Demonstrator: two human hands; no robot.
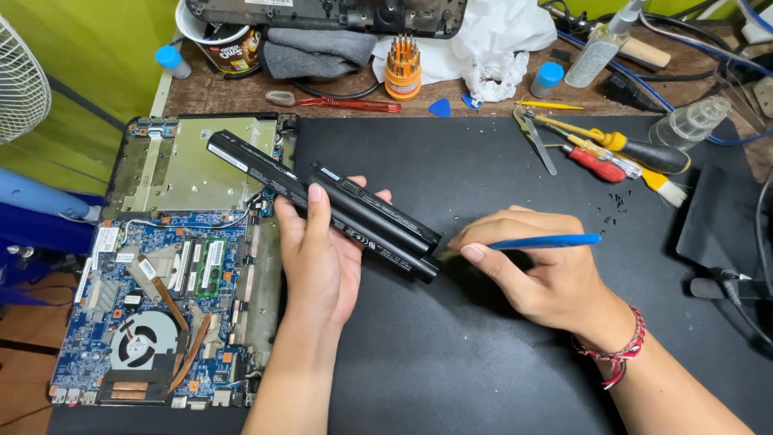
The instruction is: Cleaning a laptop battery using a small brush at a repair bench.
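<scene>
My left hand point(320, 258) grips a long black laptop battery point(322, 203), held slantwise above the black work mat point(483, 346). Its upper end reaches over the opened laptop base point(169, 258), where a blue circuit board, a fan and memory sticks lie bare. My right hand point(535, 270) holds a blue-handled brush point(547, 241) like a pen. The bristle tip touches the battery's lower right end.
Screwdrivers with red and yellow handles point(620, 153), tweezers point(538, 141) and a small paint brush lie at the mat's top right. An orange bit holder point(403, 71), a red toothbrush point(330, 102), grey cloth, spray bottles point(600, 44) and cables line the wooden desk's back edge. A fan point(20, 80) stands far left.
</scene>
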